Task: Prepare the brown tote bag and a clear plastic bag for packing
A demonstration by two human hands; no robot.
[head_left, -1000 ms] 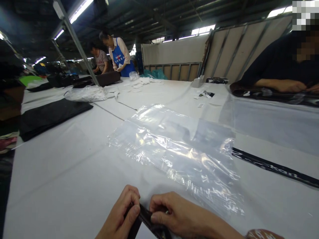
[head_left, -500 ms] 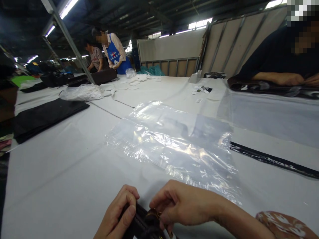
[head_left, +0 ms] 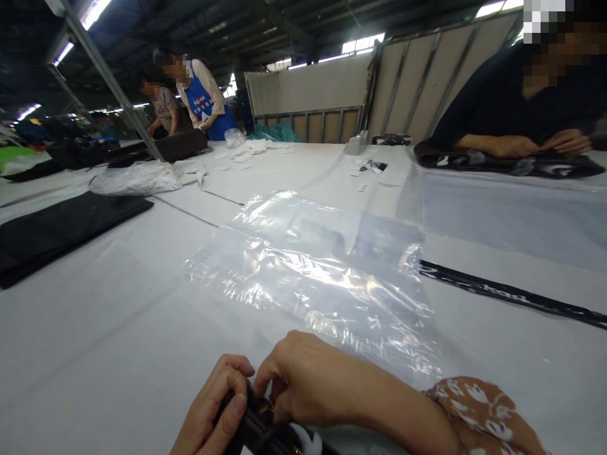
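At the bottom edge my left hand (head_left: 215, 411) and my right hand (head_left: 303, 379) both pinch a small dark item with a zipper and gold metal part (head_left: 258, 426); most of it is hidden by my fingers and the frame edge. My right sleeve (head_left: 478, 414) is brown with a white pattern. Just beyond my hands a stack of clear plastic bags (head_left: 313, 278) lies flat on the white table (head_left: 109, 316).
A black strap (head_left: 512, 294) lies to the right, a folded black fabric (head_left: 57, 230) to the left. A person in dark clothes (head_left: 516, 107) handles a bagged dark item (head_left: 502, 164) at far right. Two people (head_left: 190, 101) stand at the far end near crumpled plastic (head_left: 135, 180) and paper tags (head_left: 367, 167).
My right hand has slid left and closed in on the dark item next to my left fingers. The camera has swung a little, shifting the scene leftward.
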